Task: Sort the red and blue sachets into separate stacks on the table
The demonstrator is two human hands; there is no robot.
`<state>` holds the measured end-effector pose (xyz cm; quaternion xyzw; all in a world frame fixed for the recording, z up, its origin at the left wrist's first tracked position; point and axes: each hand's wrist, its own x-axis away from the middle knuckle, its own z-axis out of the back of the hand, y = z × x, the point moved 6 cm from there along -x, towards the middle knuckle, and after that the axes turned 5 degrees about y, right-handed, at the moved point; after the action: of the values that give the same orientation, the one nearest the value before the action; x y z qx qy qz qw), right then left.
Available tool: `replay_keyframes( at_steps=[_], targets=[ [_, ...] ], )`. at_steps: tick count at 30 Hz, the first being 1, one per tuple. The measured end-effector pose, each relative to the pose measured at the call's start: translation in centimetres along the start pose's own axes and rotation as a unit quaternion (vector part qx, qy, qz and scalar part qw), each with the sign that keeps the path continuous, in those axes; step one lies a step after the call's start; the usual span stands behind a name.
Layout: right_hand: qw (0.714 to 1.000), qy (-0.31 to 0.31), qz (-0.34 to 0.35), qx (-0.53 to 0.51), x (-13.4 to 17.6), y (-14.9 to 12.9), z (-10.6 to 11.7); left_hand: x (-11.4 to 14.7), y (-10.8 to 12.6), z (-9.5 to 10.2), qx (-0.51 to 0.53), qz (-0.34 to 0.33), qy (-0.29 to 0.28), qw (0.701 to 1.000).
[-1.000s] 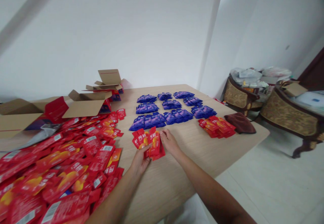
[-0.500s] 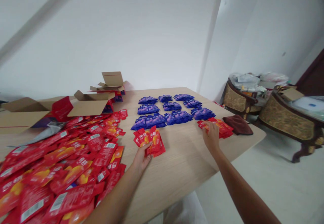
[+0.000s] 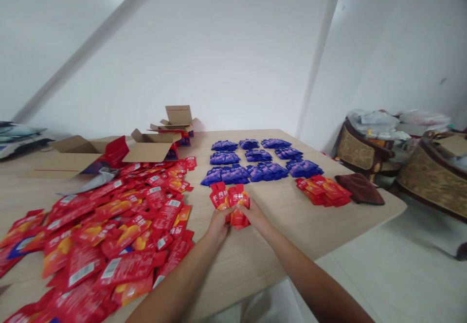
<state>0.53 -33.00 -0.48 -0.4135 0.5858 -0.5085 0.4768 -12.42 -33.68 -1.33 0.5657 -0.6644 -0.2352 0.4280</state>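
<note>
Plain white wall (image 3: pixel 226 50) fills the top of the frame, with a light wood-look table (image 3: pixel 277 240) running across the middle and lower part. Both hands are together just below the center of the frame, left hand (image 3: pixel 218 223) and right hand (image 3: pixel 256 214) clamped on the same fanned bunch of red packets (image 3: pixel 239 198), fronts with white lettering facing the camera. How many are in the bunch I honestly can't tell, they overlap too much. Right behind it are nine little piles of blue-purple packets (image 3: pixel 267 170), roughly three rows of three. Over to the right of the hands there's a separate red pile (image 3: pixel 323 189), with a dark brown cloth (image 3: pixel 359 188) next to it near the table's right corner. Lower left is pretty much swallowed by a big messy heap (image 3: pixel 124 230) of the same red stuff, some barcode side up, plus a few bits of blue peeking out. Behind that heap sit some open cardboard boxes (image 3: pixel 155 150), flaps up, and a crumpled gray piece of plastic (image 3: pixel 95 182). Way off at the right edge: two patterned chairs (image 3: pixel 358 150) loaded with clear plastic bags (image 3: pixel 375 120) and other clutter, standing on a pale tiled floor (image 3: pixel 368 277).
</note>
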Motion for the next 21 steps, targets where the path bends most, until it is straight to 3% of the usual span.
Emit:
replay_keyframes(
  at_steps=[6,10,14,18,21],
  targets=[
    [0.994,0.001,-0.045,-0.096,0.0,0.3,-0.8,-0.3,0.2,0.0,0.003,0.022,0.001,1.0],
    [0.972,-0.009,-0.114,-0.207,0.4,0.2,-0.6,-0.4,0.6,-0.2,0.006,0.053,-0.017,0.998],
    [0.959,0.001,-0.13,-0.253,0.6,0.0,-0.5,0.0,1.6,-0.6,-0.011,0.025,-0.026,0.999],
    [0.939,-0.029,-0.153,-0.307,0.9,-0.6,-2.4,0.0,2.6,-1.0,-0.003,-0.028,-0.039,0.999],
    [0.924,-0.057,-0.175,-0.336,0.9,-1.2,-4.6,-0.7,2.9,-0.8,-0.04,-0.009,-0.052,0.998]
  ],
)
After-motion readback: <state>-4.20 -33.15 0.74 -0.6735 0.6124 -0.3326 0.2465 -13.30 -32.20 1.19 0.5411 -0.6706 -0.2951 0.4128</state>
